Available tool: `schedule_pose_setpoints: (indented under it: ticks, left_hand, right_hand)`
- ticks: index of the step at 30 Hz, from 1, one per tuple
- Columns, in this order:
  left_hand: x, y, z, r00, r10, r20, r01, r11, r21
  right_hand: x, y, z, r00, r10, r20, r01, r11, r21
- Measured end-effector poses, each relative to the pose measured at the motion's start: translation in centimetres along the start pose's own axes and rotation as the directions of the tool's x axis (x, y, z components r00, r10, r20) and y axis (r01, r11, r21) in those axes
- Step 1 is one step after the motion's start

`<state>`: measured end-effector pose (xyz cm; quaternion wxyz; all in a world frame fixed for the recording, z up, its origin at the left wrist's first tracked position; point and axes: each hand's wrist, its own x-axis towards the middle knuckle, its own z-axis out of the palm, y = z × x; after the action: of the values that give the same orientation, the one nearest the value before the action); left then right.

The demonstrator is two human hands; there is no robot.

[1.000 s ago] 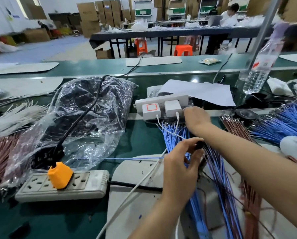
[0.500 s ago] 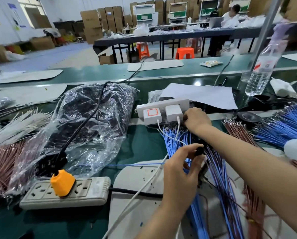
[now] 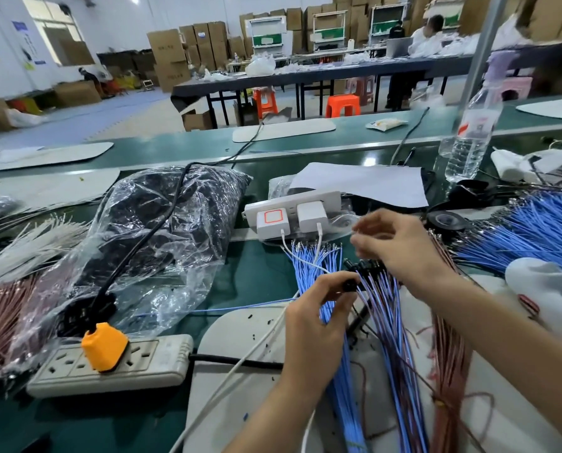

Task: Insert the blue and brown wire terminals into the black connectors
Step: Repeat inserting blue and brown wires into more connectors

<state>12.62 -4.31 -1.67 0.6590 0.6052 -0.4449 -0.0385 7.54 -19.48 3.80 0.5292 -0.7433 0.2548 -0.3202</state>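
A fan of blue wires (image 3: pixel 309 261) with metal terminals lies on the green bench, running back under my hands. Beside it on the right lie brown wires (image 3: pixel 449 354). My left hand (image 3: pixel 319 308) pinches a small black connector (image 3: pixel 350 285) between thumb and fingertips. A row of black connectors (image 3: pixel 369 266) with wires fitted in them sits just right of it. My right hand (image 3: pixel 397 246) hovers above that row with fingers curled and blurred; whether it pinches a wire is unclear.
A plastic bag of black parts (image 3: pixel 162 230) lies at left. In front of it is a power strip (image 3: pixel 136 367) with an orange plug (image 3: pixel 105 346). A white strip with chargers (image 3: pixel 292 212), paper (image 3: pixel 361 181), a water bottle (image 3: pixel 469 135) and more blue wires (image 3: pixel 534 230) lie behind and right.
My right hand has pulled back from the far wire ends by the chargers and lifted above the connectors. My left hand keeps its hold on the connector.
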Motion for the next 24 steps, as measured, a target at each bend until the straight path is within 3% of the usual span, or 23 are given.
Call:
schedule_pose_setpoints:
  ticks: [6,14,19,24]
  left_hand:
    - [0.1,0.4,0.1,0.998,0.069,-0.003,-0.069,0.996,0.052]
    - [0.1,1.0,-0.1,0.987,0.158,0.026,-0.160,0.976,0.146]
    - [-0.1,1.6,0.1,0.981,0.185,0.051,-0.190,0.976,0.106]
    - [-0.2,1.9,0.3,0.979,0.192,0.070,-0.200,0.969,0.146]
  right_hand:
    - [-6.1,1.7,-1.1,0.994,-0.109,-0.022,0.110,0.991,0.074]
    - [-7.6,2.4,0.1,0.933,-0.357,0.053,0.361,0.915,-0.182]
    - [-7.6,2.5,0.1,0.898,-0.421,0.127,0.439,0.877,-0.196]
    - [-7.7,2.7,-0.2,0.896,-0.434,0.097,0.444,0.868,-0.220]
